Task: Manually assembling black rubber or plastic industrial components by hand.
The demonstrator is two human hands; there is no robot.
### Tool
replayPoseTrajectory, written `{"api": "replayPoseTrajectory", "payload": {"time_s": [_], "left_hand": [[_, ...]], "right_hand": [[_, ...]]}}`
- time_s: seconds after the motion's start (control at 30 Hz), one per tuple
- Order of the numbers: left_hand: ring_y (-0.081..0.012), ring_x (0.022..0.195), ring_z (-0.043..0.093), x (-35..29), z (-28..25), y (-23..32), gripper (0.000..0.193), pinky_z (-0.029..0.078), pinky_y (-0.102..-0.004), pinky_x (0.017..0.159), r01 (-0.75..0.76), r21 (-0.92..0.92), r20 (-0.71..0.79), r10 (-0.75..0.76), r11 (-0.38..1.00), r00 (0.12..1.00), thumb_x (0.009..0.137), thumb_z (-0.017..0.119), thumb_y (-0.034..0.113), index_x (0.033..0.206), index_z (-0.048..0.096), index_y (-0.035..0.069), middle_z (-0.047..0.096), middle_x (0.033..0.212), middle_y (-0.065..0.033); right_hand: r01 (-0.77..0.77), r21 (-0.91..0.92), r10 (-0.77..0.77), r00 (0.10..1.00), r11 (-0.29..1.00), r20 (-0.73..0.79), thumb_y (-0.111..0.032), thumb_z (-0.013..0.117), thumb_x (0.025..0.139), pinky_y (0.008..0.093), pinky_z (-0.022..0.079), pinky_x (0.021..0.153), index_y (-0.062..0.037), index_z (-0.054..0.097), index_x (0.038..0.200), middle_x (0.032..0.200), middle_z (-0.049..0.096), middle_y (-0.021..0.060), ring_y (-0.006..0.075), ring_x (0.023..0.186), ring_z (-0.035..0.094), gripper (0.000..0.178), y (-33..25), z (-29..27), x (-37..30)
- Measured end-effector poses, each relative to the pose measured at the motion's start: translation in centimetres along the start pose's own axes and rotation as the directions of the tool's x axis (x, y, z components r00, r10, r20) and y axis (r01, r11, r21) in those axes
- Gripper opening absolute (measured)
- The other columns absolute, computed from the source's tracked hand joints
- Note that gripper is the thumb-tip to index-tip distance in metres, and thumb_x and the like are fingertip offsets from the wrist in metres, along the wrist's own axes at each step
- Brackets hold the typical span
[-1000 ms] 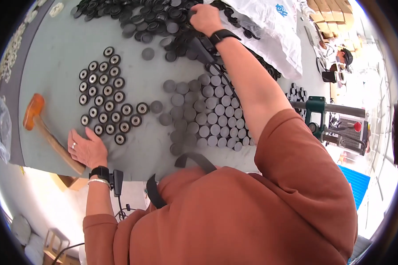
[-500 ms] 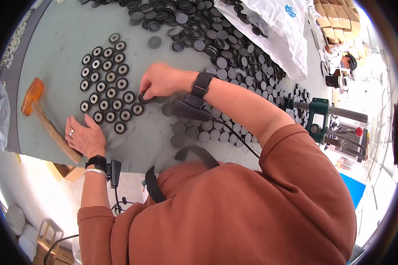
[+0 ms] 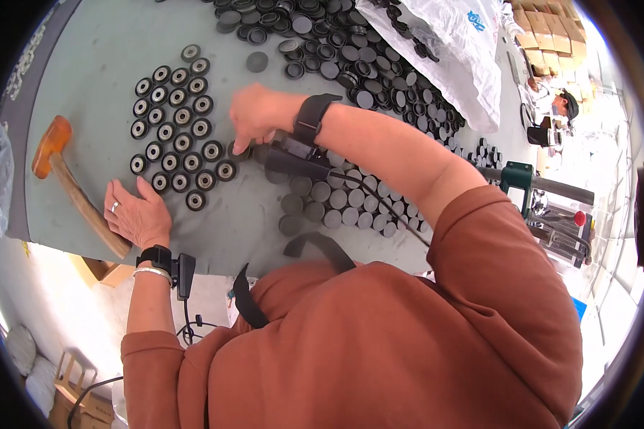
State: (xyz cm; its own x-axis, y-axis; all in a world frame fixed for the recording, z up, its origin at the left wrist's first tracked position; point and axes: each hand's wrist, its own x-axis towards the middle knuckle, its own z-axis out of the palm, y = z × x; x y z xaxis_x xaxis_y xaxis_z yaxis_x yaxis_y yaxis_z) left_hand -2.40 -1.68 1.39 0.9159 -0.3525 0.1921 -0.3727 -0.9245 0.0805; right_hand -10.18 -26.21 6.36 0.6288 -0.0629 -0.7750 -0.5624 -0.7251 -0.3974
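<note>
The right hand (image 3: 261,111) is over the middle of the grey table (image 3: 114,57), with its fingertips on a dark round piece (image 3: 241,155) just to the right of the wheels (image 3: 183,116); the hand is blurry, so I cannot tell if its fingers pinch the piece or just push it; the wheels are black with shiny middles, and they lie in a bunch toward the table's left edge; the left hand (image 3: 137,214) rests by the near edge, next to the lowest wheels, with its thumb apart from its fingers and nothing in it; a mallet (image 3: 71,184) lies to its left, near the table's near left corner; grey caps (image 3: 333,219) sit close together by the near edge, and a messy heap of black caps (image 3: 302,26) lies toward the far edge, beside a white bag (image 3: 451,64); the step in hand looks like putting one round piece down by the wheels; the next move seems to call for a soft touch, with the piece flat, the fingers let go and the hand lifted up, so no wheel gets bumped
</note>
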Motion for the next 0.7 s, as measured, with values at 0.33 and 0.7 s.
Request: {"api": "replayPoseTrajectory", "payload": {"time_s": [0.33, 0.7], "left_hand": [[-0.0294, 0.122, 0.036, 0.2, -0.9, 0.2, 0.050, 0.029, -0.0434, 0.100, 0.023, 0.049, 0.055, -0.025, 0.999, 0.998, 0.088, 0.047, 0.039, 0.125, 0.046, 0.005, 0.041, 0.132, -0.0081], [-0.0287, 0.121, 0.037, 0.1, -0.5, -0.1, 0.049, 0.027, -0.0421, 0.101, 0.028, 0.008, 0.037, -0.029, 1.000, 0.999, 0.088, 0.047, 0.036, 0.125, 0.045, 0.004, 0.042, 0.131, -0.0072]], "right_hand": [[0.420, -0.218, -0.471, 0.733, 0.881, -0.491, -0.029, 0.072, 0.064, 0.0405, 0.047, 0.068, -0.0209, 0.064, 0.093, 0.089, 0.054, 0.0099, 0.0311, 0.082, 0.057, 0.031, 1.3, 4.1, -2.9], [-0.158, -0.092, 0.006, 0.531, 0.983, -0.847, -0.016, 0.057, 0.073, 0.0412, 0.049, 0.074, -0.0085, 0.064, 0.083, 0.086, 0.058, 0.0134, 0.0312, 0.084, 0.058, 0.014, 10.3, -4.8, -6.8]]}}
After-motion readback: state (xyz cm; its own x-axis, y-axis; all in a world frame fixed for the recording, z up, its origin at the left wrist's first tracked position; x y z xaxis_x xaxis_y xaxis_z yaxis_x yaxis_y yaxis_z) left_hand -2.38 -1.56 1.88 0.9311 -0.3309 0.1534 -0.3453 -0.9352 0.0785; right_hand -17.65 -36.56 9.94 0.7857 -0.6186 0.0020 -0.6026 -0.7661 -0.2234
